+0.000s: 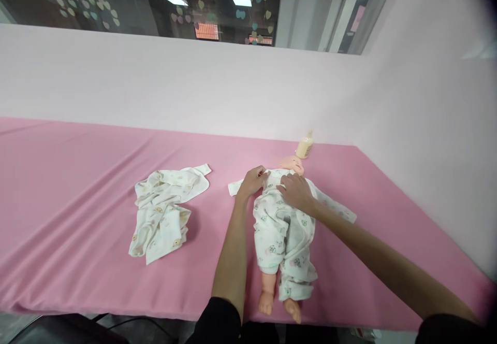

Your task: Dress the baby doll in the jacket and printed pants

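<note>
A baby doll point(267, 293) lies on its back, its bare feet towards me and its head turned to the right. It wears a white printed baby shirt point(275, 177) and matching printed pants point(269, 235). My left hand point(254, 181) is closed on the shirt's edge at the doll's left-hand side in view. Across the chest, my right hand point(298, 194) has its fingers bent onto the shirt front, closed on the cloth; its fingertips are partly hidden. Both long sleeves spread out sideways; the right-hand sleeve point(337, 208) lies flat.
A crumpled set of white baby clothes point(165, 206) lies to the left on the pink sheet point(97, 178). Beyond the doll's head stands a cream-coloured bottle point(304, 146). A white wall point(163, 82) borders the back and the right side; the table's front edge is close to me.
</note>
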A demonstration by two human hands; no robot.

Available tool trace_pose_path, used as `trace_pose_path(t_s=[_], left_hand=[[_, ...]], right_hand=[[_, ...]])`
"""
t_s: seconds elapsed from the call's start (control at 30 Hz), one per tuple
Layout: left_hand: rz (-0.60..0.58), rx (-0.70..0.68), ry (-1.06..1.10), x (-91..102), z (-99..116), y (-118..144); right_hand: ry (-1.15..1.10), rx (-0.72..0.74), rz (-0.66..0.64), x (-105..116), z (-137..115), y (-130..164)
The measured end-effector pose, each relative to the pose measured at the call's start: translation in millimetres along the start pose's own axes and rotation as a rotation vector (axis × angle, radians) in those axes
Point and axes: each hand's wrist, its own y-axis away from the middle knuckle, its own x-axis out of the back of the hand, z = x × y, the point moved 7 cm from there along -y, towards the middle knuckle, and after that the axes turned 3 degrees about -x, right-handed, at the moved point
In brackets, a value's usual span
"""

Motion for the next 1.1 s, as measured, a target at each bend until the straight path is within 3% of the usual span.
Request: trace_pose_path(t_s=[0.17, 0.33, 0.7, 0.9, 1.1], left_hand=[[-0.156, 0.008, 0.214, 0.7, 5, 9], [-0.227, 0.036, 0.197, 1.9, 4, 12], [-0.299, 0.024, 0.263, 5.8, 21, 25], [-0.361, 0.114, 0.247, 6.0, 7, 32], [-0.219, 0.238, 0.257, 1.8, -14, 24]], right_hand=[[0.162, -0.026, 0.178, 2, -1, -7], [0.143, -0.112, 0.282, 9, 5, -14], [0.199, -0.192, 0.261, 9, 18, -19], [0.182, -0.127, 0.243, 5, 9, -18], [-0.046, -0.071, 0.213, 4, 27, -1]])
